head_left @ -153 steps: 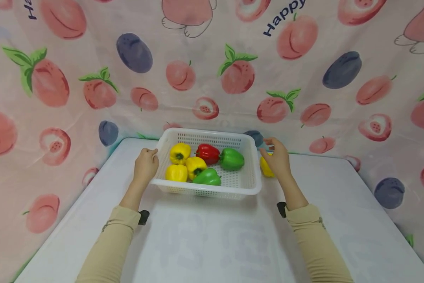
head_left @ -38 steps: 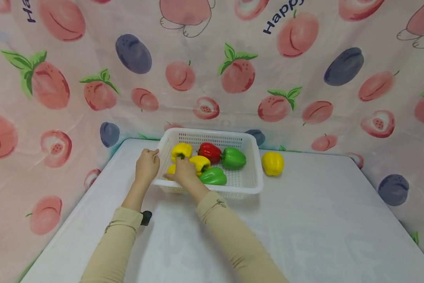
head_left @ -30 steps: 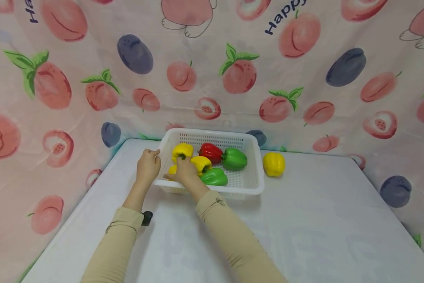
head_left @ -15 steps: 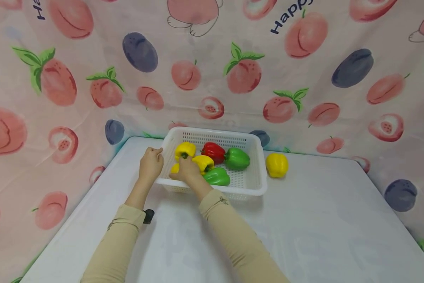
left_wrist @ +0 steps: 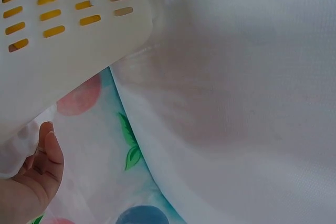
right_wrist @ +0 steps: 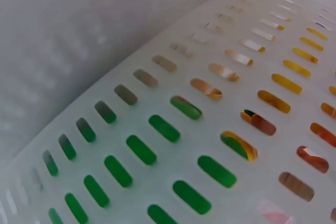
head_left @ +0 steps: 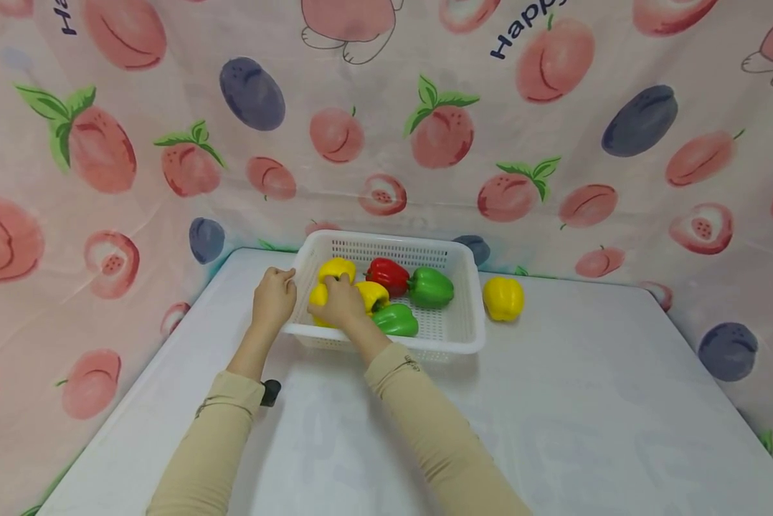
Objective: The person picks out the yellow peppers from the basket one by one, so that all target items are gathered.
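Observation:
My left hand (head_left: pixel 274 302) grips the left rim of a white slotted plastic basket (head_left: pixel 475 315), its curled fingers (left_wrist: pixel 52 148) showing in the left wrist view. Inside the basket's left front, my right hand (head_left: pixel 343 304) holds a yellow bell pepper (head_left: pixel 318 295), thumb at its front and fingers across its far side. Two more yellow bell peppers lie close by, one behind (head_left: pixel 337 268) and one to the right (head_left: pixel 372 294). In the right wrist view the basket wall (right_wrist: pixel 157 182) hides most of the hand; green and yellow show through the slots.
Also in the basket are a red bell pepper (head_left: pixel 389 276), a green one (head_left: pixel 432 287) behind and another green one (head_left: pixel 396 320) at the front. A yellow bell pepper (head_left: pixel 504 299) stands on the white table (head_left: pixel 593 387), right of the basket. A fruit-print cloth (head_left: pixel 380 129) hangs behind.
From beside the yellow bell pepper outside the basket, my right hand has moved left into the basket. Lately the held yellow pepper has shifted and shows more. My left hand stays at the rim.

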The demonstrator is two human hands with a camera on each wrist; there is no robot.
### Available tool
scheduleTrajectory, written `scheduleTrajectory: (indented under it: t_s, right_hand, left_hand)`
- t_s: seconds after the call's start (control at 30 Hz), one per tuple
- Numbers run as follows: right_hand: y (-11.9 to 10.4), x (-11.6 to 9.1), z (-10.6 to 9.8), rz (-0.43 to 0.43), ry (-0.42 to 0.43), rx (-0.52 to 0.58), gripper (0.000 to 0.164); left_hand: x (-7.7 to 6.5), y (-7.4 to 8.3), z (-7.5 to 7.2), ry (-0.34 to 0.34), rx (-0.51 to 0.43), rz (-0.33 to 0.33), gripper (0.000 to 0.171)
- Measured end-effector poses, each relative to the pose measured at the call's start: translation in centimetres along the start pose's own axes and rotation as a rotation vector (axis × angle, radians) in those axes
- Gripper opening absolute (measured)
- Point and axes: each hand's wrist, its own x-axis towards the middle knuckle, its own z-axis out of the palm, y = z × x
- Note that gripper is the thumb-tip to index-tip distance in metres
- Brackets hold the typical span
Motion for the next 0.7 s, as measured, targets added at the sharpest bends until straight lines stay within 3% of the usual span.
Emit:
scheduleTrajectory:
  t_s: [0.4, 0.7]
  right_hand:
    - [0.12, 0.16, -0.23, -0.005, 0.109, 0.033, 0.064]
    - [0.30, 0.11, -0.50, -0.008, 0.179, 0.134, 0.059]
  left_hand:
    - [0.17, 0.11, 0.11, 0.005, 0.015, -0.015, 0.034]
    - [0.12, 0.08, 0.11, 0.000, 0.007, -0.021, 0.034]
